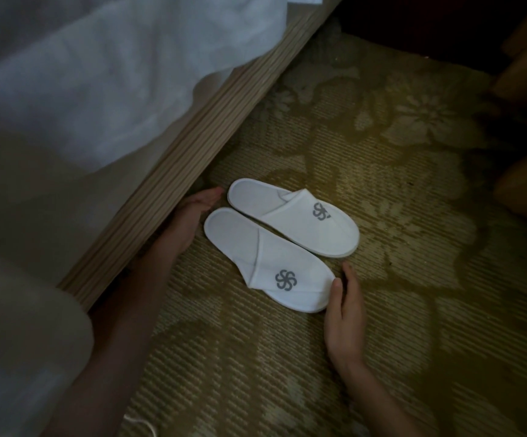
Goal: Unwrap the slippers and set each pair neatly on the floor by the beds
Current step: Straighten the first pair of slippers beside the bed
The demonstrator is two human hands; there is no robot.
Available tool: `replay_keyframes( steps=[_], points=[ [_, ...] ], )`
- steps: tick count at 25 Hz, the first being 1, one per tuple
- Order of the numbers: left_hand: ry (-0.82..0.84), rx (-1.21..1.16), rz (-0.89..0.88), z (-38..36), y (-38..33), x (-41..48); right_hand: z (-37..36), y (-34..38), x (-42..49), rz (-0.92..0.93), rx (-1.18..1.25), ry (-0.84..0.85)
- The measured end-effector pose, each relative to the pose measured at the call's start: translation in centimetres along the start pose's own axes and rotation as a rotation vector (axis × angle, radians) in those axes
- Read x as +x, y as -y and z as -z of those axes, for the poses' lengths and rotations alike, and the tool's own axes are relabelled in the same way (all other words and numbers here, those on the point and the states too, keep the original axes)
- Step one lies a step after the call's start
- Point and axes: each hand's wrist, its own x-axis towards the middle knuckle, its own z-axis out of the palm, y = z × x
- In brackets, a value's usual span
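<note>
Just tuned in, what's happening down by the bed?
A person is lining up a pair of white slippers on the patterned carpet beside the bed frame. The left hand sits open by the heels; the right hand touches the toe of the near slipper. The far slipper lies alongside. No wrapping shows.
</note>
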Motion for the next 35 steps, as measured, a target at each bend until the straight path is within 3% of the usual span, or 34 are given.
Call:
replay_keyframes(
  steps=[3, 6, 14, 35],
  points=[
    [-0.102, 0.108, -0.098, -0.7, 0.7, -0.4, -0.2, 0.7, 0.0, -0.047, 0.019, 0.006],
    [-0.074, 0.310, -0.217, -1.9, 1.6, -0.7, -0.9, 2.1, -0.1, -0.001, -0.017, 0.045],
    [-0.163, 0.397, -0.356, -2.6, 4.9, -1.3, -2.3, 1.4, -1.3, 0.150, -0.152, 0.065],
    [-0.156, 0.347, -0.338, -3.8, 3.5, -1.9, -1.9, 0.9, 0.3, 0.095, -0.132, 0.063]
  ],
)
